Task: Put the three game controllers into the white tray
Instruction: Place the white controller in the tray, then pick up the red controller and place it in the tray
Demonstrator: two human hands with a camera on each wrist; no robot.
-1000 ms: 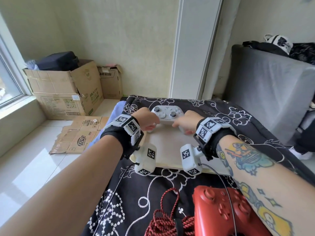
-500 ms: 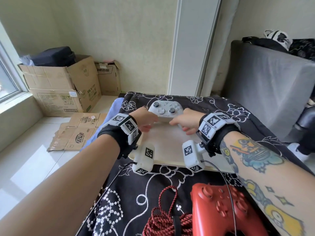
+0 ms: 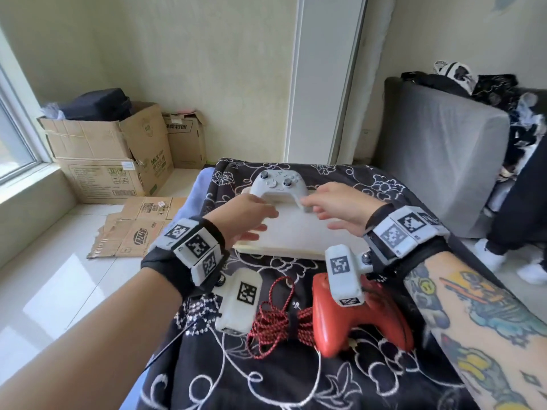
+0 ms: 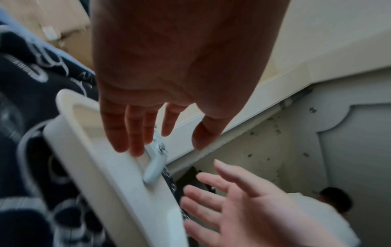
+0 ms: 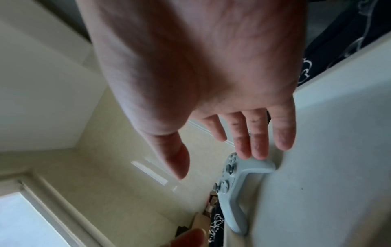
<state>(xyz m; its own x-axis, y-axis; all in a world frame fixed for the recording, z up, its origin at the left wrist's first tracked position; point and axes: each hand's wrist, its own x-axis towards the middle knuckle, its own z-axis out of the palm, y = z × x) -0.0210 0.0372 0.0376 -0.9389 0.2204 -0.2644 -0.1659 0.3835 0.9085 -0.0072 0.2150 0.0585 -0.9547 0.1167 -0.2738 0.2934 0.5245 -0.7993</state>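
On top of the black floral blanket (image 3: 266,377) sits the white tray (image 3: 296,235), with the white controller (image 3: 278,186) parked at its far end. Closer in, the red controller (image 3: 352,321) lies on the blanket beside a coil of red cord (image 3: 275,324). Left hand (image 3: 242,220) and right hand (image 3: 340,204) both hover over the tray, fingers spread loose, gripping nothing.

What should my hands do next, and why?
Probably bring the right hand back to the red controller. The white controller already sits at the far end of the white tray, both hands are open, and the red one still lies on the cloth.
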